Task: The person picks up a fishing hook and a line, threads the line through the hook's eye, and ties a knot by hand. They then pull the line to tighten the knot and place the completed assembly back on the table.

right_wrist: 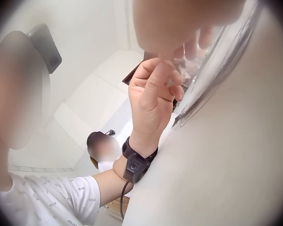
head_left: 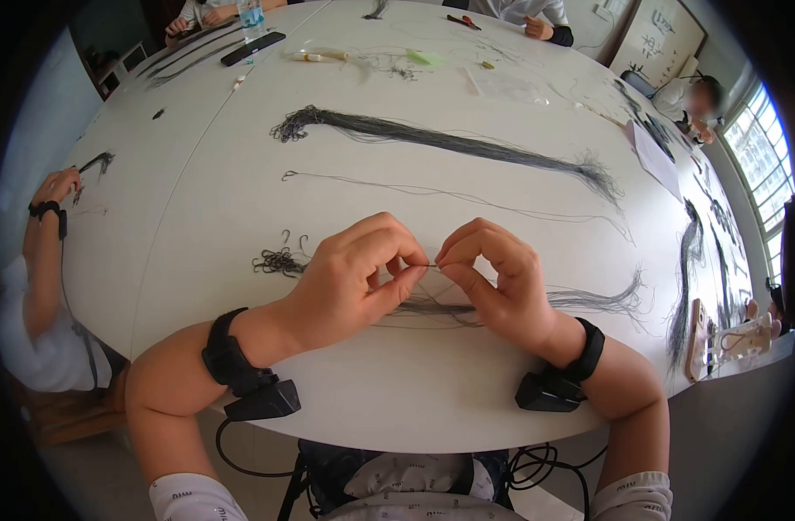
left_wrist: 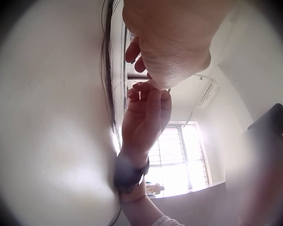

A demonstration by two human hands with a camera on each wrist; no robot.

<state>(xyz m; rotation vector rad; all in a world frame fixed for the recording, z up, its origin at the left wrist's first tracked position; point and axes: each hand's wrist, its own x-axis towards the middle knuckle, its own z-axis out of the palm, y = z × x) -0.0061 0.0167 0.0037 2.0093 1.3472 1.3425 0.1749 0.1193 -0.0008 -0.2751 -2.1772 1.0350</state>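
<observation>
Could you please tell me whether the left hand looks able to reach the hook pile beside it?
Probably yes: nothing visible lies on the hook pile beside the left hand, though the fingers pinch a thin piece.

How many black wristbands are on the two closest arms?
2: one wristband on the wrist behind the left hand, the other wristband behind the right hand.

Clear bottle [head_left: 251,16] near black slab [head_left: 253,49]; window [head_left: 761,165], framed panel [head_left: 658,42].
</observation>
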